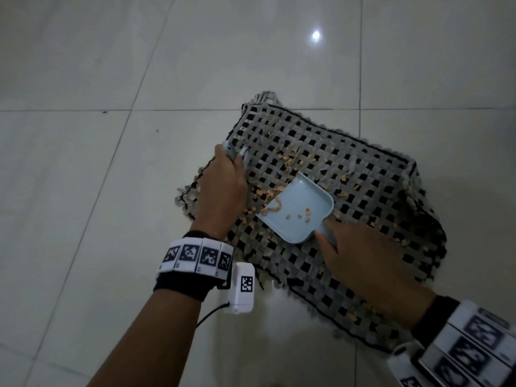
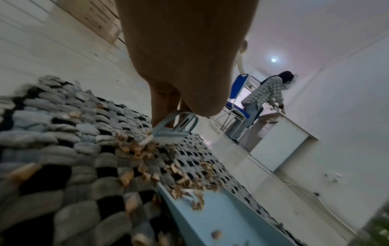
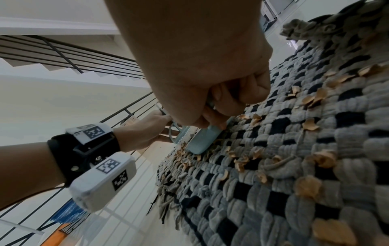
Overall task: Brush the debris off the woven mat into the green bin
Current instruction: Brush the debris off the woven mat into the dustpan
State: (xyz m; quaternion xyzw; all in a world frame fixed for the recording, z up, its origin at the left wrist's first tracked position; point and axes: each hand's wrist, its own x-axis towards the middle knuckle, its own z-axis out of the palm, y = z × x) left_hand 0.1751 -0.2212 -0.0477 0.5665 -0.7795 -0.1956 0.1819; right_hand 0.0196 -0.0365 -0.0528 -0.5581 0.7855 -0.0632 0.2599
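A grey and black woven mat (image 1: pixel 363 169) lies on the tiled floor, strewn with tan debris flakes (image 1: pixel 290 156). My left hand (image 1: pixel 223 185) grips a small pale blue brush (image 2: pixel 174 129) whose white bristles press into a heap of flakes at the mat's left side. My right hand (image 1: pixel 360 263) grips the handle of a pale blue dustpan (image 1: pixel 296 208), also seen as dustpan (image 2: pixel 206 216) and dustpan (image 3: pixel 204 139). The pan rests on the mat with its mouth toward the brush. A few flakes lie inside it. No green bin shows in any view.
Pale floor tiles (image 1: pixel 111 163) surround the mat. In the left wrist view a person in a checked shirt (image 2: pixel 267 93) stands at a white counter (image 2: pixel 282 133) beside a blue chair (image 2: pixel 238 99). A stair railing (image 3: pixel 63 55) shows in the right wrist view.
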